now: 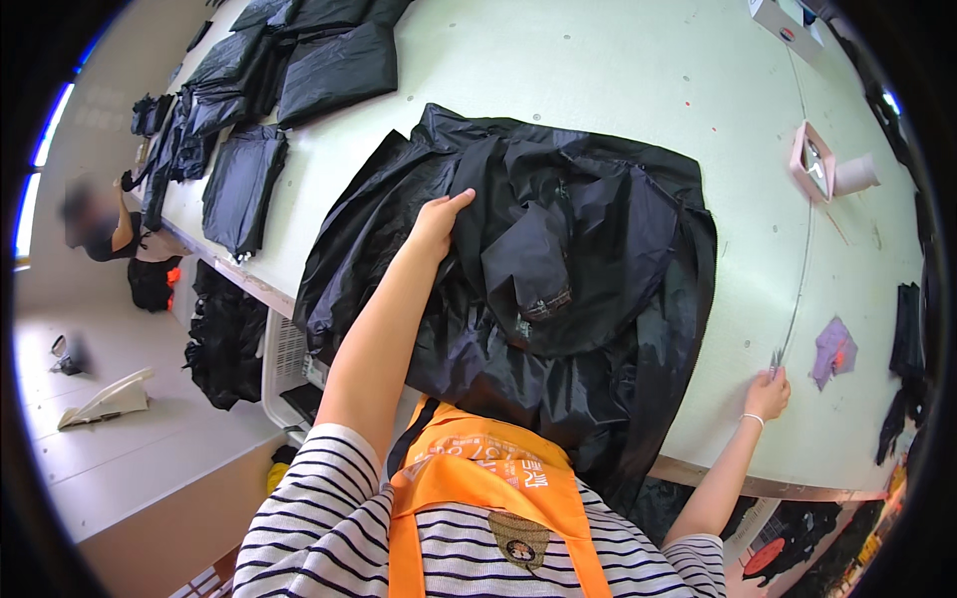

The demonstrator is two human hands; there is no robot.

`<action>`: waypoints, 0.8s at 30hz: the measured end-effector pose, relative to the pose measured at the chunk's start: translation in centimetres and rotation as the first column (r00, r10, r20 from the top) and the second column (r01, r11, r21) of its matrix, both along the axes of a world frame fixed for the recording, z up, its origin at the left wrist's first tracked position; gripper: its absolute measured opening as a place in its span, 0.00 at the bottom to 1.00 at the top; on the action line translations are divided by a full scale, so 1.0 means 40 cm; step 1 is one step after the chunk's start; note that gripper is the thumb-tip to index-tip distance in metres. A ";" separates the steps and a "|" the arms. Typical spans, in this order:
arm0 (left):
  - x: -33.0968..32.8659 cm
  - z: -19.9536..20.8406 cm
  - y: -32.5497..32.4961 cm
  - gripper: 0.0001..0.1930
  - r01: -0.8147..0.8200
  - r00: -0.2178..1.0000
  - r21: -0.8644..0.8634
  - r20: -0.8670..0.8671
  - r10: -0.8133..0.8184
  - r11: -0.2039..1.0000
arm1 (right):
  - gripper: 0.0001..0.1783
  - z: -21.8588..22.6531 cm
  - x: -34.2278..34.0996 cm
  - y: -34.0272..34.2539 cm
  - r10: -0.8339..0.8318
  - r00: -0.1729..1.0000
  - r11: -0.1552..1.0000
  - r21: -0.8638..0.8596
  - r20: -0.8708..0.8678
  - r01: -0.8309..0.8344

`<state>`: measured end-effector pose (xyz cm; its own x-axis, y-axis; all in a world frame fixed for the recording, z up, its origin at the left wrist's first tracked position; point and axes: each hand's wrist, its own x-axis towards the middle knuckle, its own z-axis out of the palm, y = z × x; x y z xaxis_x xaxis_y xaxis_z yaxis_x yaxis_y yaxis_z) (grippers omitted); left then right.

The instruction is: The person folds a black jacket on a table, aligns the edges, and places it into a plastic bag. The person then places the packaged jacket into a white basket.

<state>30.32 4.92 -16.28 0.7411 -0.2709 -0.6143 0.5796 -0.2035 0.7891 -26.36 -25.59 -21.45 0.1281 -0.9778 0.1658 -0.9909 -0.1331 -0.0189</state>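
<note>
A black jacket-like garment (608, 269) of thin, slightly shiny cloth lies spread before me, its near part hanging over the table's front edge. Printed labels or lettering show on a dark inner panel near its middle. My left hand (439, 224) is closed on the cloth left of that panel, thumb outward and the other fingers partly hidden. Off to the right, close to the table's front edge, my right hand (768, 392) grips small metal thread snips (777, 361), blades pointing away from me. The snips are apart from the garment.
Folded black garments (339, 75) are stacked at the far left of the pale table (598, 75). At right are a pink tray (812, 164), a thread cone (855, 175) and a purple scrap (833, 351). A white basket (286, 364) stands below; another person (110, 219) is at left.
</note>
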 end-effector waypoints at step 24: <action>0.097 -0.065 0.092 0.18 -0.173 0.829 -0.189 0.502 0.247 0.967 | 0.09 0.176 0.938 0.612 0.611 0.702 0.587 0.385 0.365 -0.712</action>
